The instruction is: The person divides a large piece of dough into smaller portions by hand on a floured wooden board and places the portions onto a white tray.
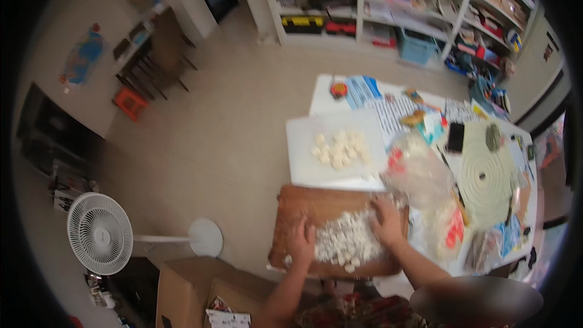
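Note:
A brown wooden cutting board (314, 198) lies at the near edge of the white table, bearing a spread of small pale chopped pieces (348, 239). At the left edge of that spread my left hand (300, 241) rests on the board, palm down, seemingly holding nothing. My right hand (386, 221) is at the upper right edge of the pieces, fingers apart, nothing seen in its grasp. Just beyond, a white plastic cutting board (300, 146) carries larger round pale pieces (341, 149). What lies beneath my palms is hidden.
Plastic bags (421, 177) with pale contents sit right of the boards. Farther right are a black phone (455, 137) and a pale green round-patterned mat (485, 177). Printed papers and a tape measure (338, 90) lie at the back. Cardboard boxes (191, 282) and a white fan (101, 234) stand left.

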Demonstrator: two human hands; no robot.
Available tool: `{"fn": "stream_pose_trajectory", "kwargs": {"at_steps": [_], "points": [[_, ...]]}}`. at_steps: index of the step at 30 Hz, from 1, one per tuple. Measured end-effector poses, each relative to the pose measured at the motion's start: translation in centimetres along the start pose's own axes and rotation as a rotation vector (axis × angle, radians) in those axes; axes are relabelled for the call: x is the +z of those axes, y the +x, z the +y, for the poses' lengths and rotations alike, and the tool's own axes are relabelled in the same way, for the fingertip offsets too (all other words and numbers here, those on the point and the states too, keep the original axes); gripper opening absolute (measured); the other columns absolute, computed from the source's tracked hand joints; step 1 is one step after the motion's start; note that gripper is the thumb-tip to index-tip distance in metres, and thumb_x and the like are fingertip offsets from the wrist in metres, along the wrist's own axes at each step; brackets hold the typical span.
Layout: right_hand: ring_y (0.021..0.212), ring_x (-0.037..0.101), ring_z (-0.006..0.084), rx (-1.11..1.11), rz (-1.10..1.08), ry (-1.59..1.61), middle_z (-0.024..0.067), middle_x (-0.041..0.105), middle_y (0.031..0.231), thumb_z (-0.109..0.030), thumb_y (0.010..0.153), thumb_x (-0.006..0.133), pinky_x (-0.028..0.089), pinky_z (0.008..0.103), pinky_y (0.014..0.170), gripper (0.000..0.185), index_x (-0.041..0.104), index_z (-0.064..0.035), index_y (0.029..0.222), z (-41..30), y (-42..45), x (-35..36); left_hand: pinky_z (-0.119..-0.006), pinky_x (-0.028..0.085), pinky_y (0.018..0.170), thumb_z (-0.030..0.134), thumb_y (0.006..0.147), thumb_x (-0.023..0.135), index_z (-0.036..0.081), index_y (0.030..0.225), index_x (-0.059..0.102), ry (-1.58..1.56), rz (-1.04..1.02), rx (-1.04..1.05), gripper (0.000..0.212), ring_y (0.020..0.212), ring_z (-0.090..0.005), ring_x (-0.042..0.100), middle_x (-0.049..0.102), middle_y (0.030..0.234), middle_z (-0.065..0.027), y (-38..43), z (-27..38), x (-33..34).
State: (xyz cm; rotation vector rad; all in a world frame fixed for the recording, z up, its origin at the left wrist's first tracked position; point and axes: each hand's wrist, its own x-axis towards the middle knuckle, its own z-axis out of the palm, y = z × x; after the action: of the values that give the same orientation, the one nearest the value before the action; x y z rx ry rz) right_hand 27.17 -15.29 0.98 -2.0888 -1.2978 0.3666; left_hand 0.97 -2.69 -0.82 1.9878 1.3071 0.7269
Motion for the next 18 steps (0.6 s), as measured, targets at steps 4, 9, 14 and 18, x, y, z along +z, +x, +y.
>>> {"fn": "stream_pose_trajectory", "kwargs": {"at_steps": [4,9,14,18], "points": [[0.103,0.062,0.0374,0.167,-0.031,0.033,0.0156,0.065,0.110,-0.019,0.079,0.073,0.049,0.0434,0.092,0.039,0.064,-0.0093,0.116,-0.8,-2.3,-0.9,-0.044,0.049,0.087,0.022,0.079,0.079,0.010,0.115,0.065,0.165,-0.286,0.024,0.041,0.100,-0.0362,0.058,0.060,0.106,-0.0133,-3.1,0.2,-4.2],[0.091,0.064,0.0341,0.057,-0.100,-0.101,0.0141,0.064,0.099,-0.020,0.078,0.076,0.053,0.0424,0.077,0.029,0.066,-0.0088,0.103,-0.8,-4.9,-1.2,-0.044,0.050,0.082,0.018,0.076,0.081,0.011,0.111,0.063,0.260,-0.370,0.085,0.040,0.100,-0.0344,0.059,0.057,0.111,-0.0116,-5.2,-1.0,-3.7],[0.087,0.065,0.0338,0.326,-0.235,-0.049,0.0137,0.066,0.090,-0.019,0.078,0.076,0.052,0.0425,0.073,0.023,0.064,-0.0070,0.093,-0.6,-4.9,-1.1,-0.042,0.052,0.074,0.010,0.082,0.076,0.008,0.112,0.060,0.209,-0.534,-0.275,0.034,0.090,-0.0304,0.065,0.063,0.099,-0.0118,-4.6,-0.9,-3.4],[0.079,0.066,0.0264,0.535,-0.142,0.285,0.0149,0.067,0.084,-0.017,0.083,0.072,0.051,0.0374,0.071,0.019,0.063,-0.0041,0.093,-1.2,-1.5,-0.4,-0.030,0.053,0.072,-0.001,0.088,0.068,0.001,0.119,0.058,-0.373,-0.307,-0.341,0.033,0.084,-0.0187,0.066,0.067,0.099,-0.0116,-2.2,-1.5,-0.8]]}}
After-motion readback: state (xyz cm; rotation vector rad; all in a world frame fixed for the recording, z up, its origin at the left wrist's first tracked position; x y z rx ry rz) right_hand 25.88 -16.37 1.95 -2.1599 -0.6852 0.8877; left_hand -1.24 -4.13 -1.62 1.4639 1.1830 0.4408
